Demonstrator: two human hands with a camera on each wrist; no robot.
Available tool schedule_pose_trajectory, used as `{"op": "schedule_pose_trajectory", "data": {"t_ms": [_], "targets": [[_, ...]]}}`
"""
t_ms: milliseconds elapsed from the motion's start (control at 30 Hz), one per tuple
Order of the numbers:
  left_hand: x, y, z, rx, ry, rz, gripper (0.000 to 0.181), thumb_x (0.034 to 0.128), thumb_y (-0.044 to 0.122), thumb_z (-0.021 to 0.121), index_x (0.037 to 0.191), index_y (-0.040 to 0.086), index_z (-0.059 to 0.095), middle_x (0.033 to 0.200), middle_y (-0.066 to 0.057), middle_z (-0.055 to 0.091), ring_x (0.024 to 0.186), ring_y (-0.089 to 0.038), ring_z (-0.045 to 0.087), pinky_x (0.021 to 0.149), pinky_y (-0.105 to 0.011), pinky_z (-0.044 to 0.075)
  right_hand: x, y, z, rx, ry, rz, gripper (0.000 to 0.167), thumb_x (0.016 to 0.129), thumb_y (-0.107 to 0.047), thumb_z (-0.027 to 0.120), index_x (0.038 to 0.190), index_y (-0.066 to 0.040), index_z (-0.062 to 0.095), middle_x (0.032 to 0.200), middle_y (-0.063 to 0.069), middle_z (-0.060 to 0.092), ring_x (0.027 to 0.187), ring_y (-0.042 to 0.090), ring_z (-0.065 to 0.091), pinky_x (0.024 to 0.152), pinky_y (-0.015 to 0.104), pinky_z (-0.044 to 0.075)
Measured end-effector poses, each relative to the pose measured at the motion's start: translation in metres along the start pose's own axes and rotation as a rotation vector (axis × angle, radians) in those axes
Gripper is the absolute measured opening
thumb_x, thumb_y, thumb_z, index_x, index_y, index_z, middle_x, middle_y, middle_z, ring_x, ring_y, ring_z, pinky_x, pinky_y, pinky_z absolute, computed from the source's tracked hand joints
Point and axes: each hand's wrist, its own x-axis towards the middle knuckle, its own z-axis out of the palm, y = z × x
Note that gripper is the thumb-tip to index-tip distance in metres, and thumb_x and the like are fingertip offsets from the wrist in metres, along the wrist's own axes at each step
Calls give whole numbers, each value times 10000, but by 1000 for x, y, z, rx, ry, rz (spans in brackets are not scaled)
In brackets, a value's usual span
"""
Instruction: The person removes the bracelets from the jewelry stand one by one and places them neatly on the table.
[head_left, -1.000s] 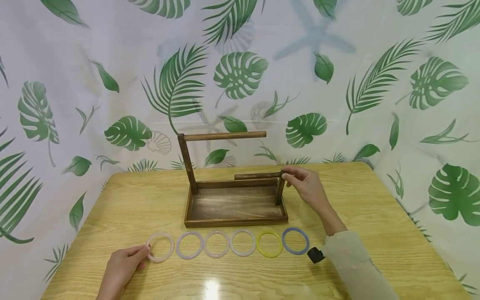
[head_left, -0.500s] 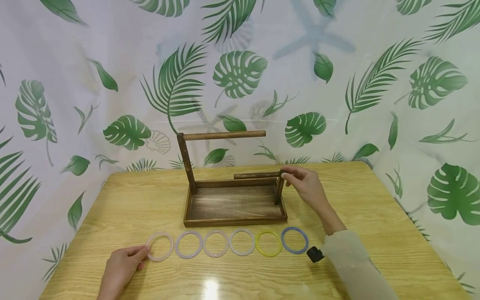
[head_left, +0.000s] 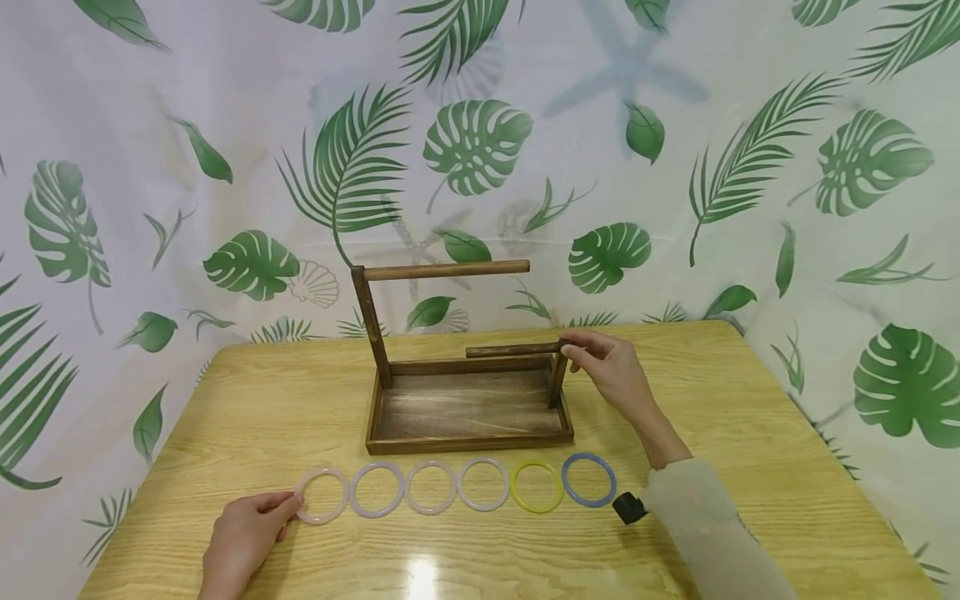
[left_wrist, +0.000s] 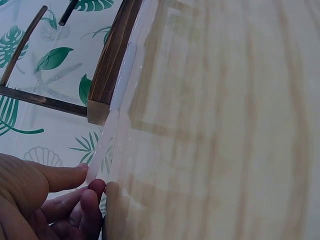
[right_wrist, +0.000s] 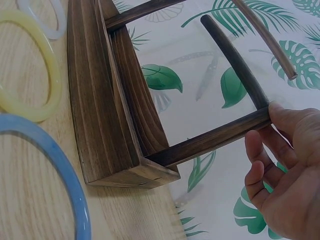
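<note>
Bangles lie side by side in a row on the table. At the row's left end, my left hand [head_left: 246, 533] pinches the edge of a pale pink bangle [head_left: 302, 512] between thumb and fingers. The left wrist view shows this pale bangle [left_wrist: 103, 145] edge-on at the fingertips. Behind the row stands a dark wooden bangle stand [head_left: 468, 443] with a shallow tray base, a tall left post with a long bar, and a short right post with a shorter bar. My right hand [head_left: 611, 371] grips the top of the short post [right_wrist: 215, 136], its thumb at the bar's joint.
To the right of the pale pink bangle lie a lilac bangle [head_left: 354, 500], two more pale ones, a yellow bangle [head_left: 537, 510] and a blue bangle [head_left: 588, 504]. A small black object [head_left: 628, 508] is at the right sleeve. A leaf-printed cloth [head_left: 480, 50] hangs behind the table [head_left: 480, 558].
The pale pink bangle has shifted very slightly right with my left hand, nearer the lilac one. My right hand has stayed on the short post. The view has drifted a little.
</note>
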Motion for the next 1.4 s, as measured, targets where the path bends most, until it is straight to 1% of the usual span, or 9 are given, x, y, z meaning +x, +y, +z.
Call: {"op": "schedule_pose_trajectory", "data": {"t_ms": [67,167,233,433,700,833,967,1100,1400], "targets": [[0,-1,0,-1,-1,-1,462,996,364,687,1260,-14,716,703,37,670,656,-169,564,590,-341,390,0,0,0,2,-1,0,261,1022,-27,639,1248,93,690,1061,282,707,744,40,608,551,235,428],[-1,-1,0,-5,-2,-2,465,1000,362,684,1267,-18,711,708,32,667,656,-169,565,590,-340,391,0,0,1,6,-3,4,262,1023,-30,639,1249,93,690,1076,278,706,750,44,611,562,244,442],[-1,-2,-1,-9,0,-4,460,1003,360,681,1271,-13,711,710,27,666,652,-171,562,585,-337,393,0,0,1,6,-3,9,262,1024,-34,640,1249,90,691,1075,279,706,760,112,631,563,245,443],[-2,-4,-3,-17,10,-11,454,1005,376,673,1268,8,722,724,25,671,653,-174,557,573,-330,393,0,-1,1,5,-3,16,265,1024,-29,638,1253,96,687,1053,301,702,841,449,616,574,233,441],[-3,-4,-7,-32,37,12,468,1028,357,636,1305,-16,689,734,14,672,598,-175,500,486,-279,363,0,-4,2,-6,2,33,266,1027,-39,638,1253,91,690,1062,288,704,856,469,612,572,221,432],[-2,-2,-9,-42,54,25,469,1045,354,610,1320,-19,680,804,2,712,659,-158,587,528,-301,407,3,7,3,-13,10,42,271,1033,-54,635,1261,80,691,1053,289,706,857,487,603,555,227,408],[-1,1,-10,-86,86,33,450,1049,344,618,1318,-10,687,966,-60,764,753,-150,662,571,-301,459,6,26,4,-21,25,58,284,1037,-111,650,1278,28,703,1053,252,721,832,406,636,543,234,390],[-2,4,-12,-136,113,47,431,1047,313,631,1326,-11,683,1100,-129,764,797,-146,677,573,-279,479,7,36,4,-15,31,75,306,1034,-189,671,1288,-25,716,1023,217,731,788,235,652,531,237,366],[-5,10,-17,-160,170,116,408,1055,281,628,1348,0,669,993,-132,759,787,-150,653,525,-268,416,4,34,0,-51,32,102,413,1070,-313,605,1399,-69,654,1189,167,733,815,46,610,684,200,494]]}}
